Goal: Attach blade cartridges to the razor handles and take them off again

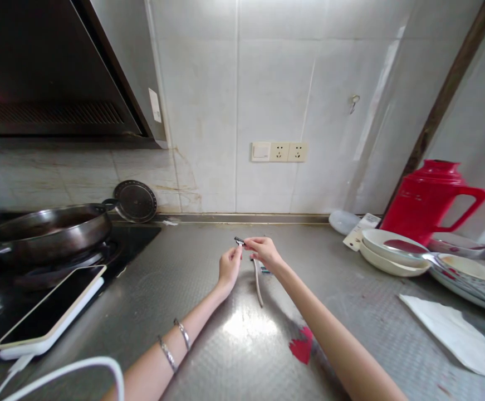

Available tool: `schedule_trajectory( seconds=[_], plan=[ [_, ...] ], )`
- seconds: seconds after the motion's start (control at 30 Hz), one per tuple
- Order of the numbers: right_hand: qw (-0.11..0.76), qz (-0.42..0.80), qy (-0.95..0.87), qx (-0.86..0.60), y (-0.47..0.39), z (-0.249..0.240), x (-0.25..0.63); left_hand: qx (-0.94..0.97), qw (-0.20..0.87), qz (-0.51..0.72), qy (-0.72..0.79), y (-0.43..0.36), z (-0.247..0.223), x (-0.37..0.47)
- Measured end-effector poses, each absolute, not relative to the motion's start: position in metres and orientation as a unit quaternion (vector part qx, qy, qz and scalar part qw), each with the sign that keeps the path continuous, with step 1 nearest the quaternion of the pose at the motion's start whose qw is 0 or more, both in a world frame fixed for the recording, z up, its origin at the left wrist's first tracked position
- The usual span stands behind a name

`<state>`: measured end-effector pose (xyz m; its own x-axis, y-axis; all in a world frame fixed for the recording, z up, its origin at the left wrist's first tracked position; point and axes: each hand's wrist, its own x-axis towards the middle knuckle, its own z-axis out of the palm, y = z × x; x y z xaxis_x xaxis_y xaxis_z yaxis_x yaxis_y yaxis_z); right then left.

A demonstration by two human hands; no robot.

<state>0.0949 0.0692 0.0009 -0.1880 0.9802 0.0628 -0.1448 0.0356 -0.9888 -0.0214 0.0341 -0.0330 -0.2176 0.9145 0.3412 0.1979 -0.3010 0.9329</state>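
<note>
Both my hands meet over the middle of the steel counter. My left hand and my right hand pinch a small dark metal piece between their fingertips. A thin grey strip hangs or lies below my right hand, reaching toward me; whether it joins the small piece I cannot tell. Two bracelets sit on my left wrist.
A phone on a white pack with a white cable lies on the stove, by a wok. At right stand a red jug, stacked bowls and a white napkin. A red scrap lies on the counter.
</note>
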Motion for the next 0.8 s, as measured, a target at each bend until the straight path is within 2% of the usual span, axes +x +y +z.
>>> schedule_trajectory(
  seconds=[0.23, 0.8],
  plan=[
    [0.516, 0.572, -0.507, -0.386, 0.067, -0.006, 0.091, 0.569, 0.233, 0.594, 0.518, 0.029, -0.029, -0.021],
    [0.551, 0.549, -0.509, -0.368, 0.060, -0.005, 0.093, 0.607, 0.228, 0.571, 0.504, 0.027, -0.027, -0.021]
  ],
)
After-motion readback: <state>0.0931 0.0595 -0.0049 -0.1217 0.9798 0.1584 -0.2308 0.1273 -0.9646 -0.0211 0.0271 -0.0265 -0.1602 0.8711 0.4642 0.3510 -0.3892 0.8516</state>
